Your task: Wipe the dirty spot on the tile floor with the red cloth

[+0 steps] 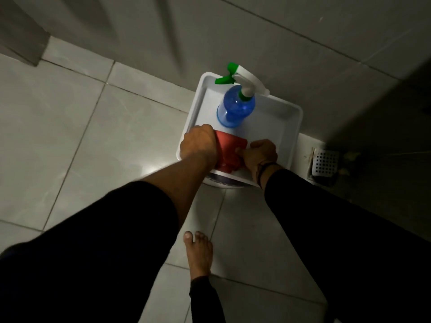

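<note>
The red cloth (229, 150) lies bunched in the near part of a white tray (283, 127), which stands raised above the floor. My left hand (198, 144) grips the cloth's left side, and my right hand (260, 155) pinches its right edge. A blue spray bottle (235, 108) with a white and green trigger head stands in the tray just behind the cloth. The pale tile floor (93, 127) spreads to the left. No dirty spot is clearly visible on it in this dim light.
A square metal floor drain (325, 163) with grime around it sits right of the tray, by the wall. Grey tiled walls close the back and right. My bare foot (199, 255) stands on the floor in front of the tray.
</note>
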